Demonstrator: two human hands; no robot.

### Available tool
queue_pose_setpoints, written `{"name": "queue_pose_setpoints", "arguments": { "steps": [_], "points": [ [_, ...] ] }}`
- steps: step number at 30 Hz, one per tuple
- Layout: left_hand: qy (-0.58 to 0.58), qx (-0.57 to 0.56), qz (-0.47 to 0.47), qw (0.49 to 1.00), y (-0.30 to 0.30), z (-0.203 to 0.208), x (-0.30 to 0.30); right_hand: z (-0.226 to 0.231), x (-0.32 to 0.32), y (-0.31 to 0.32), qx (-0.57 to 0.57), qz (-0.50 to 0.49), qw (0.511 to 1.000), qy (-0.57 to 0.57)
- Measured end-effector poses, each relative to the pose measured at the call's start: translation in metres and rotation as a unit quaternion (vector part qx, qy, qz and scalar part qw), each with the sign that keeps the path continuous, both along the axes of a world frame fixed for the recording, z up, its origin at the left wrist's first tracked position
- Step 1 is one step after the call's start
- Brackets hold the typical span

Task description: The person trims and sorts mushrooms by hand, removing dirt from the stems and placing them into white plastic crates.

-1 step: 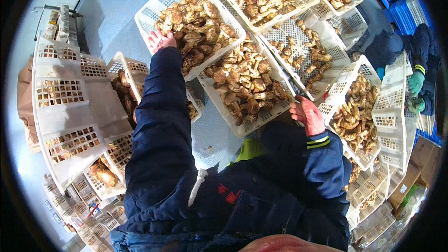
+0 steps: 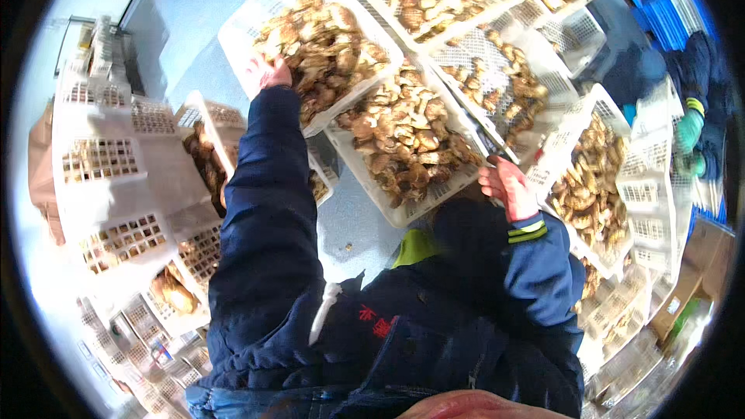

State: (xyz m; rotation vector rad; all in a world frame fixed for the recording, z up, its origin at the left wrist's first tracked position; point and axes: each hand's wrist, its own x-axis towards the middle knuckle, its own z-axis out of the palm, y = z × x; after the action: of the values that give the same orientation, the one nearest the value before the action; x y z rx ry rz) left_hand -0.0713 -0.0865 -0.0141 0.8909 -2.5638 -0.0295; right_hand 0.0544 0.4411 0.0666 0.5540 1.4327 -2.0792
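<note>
My left hand [image 2: 269, 75] reaches over the left side of a white plastic crate [image 2: 233, 29] piled with brown mushrooms [image 2: 330, 43]. Its fingers are stretched apart, slightly smeared, and I see nothing held in them. Closer to my body, a second white crate [image 2: 401, 212] is full of cut-looking, pale and brown mushrooms [image 2: 415, 140]. At that crate's right corner my right hand [image 2: 508, 186] is closed around a knife [image 2: 487, 142]. The knife's narrow blade points up and left, along the gap between crates; its handle is mostly hidden by the fingers.
More white crates stand about: a sparsely filled one [image 2: 555, 81] behind the knife, a full one [image 2: 552, 174] to the right, and stacked ones [image 2: 97, 209] at left. A co-worker's green-gloved hand [image 2: 689, 130] is at far right, near blue crates [image 2: 671, 15].
The picture is brighter and has shifted slightly. My left hand has shifted a little at the crate's edge; my right hand keeps its hold on the knife.
</note>
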Motion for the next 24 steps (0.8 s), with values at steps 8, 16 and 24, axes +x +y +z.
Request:
{"name": "queue_pose_setpoints", "arguments": {
  "steps": [8, 16, 24],
  "points": [
    [0.049, 0.179, -0.075, 0.98, 0.023, -0.036, 0.042, -0.008, 0.001, 0.015, -0.099, -0.052, 0.991, 0.079],
    [0.239, 0.479, -0.145, 0.832, 0.045, -0.038, 0.084, 0.011, -0.001, 0.239, 0.208, -0.179, 0.947, 0.165],
    [-0.037, 0.678, -0.316, 0.663, 0.384, 0.071, 0.149, -0.042, -0.007, 0.283, 0.685, 0.186, 0.662, 0.241]
  ]
}}
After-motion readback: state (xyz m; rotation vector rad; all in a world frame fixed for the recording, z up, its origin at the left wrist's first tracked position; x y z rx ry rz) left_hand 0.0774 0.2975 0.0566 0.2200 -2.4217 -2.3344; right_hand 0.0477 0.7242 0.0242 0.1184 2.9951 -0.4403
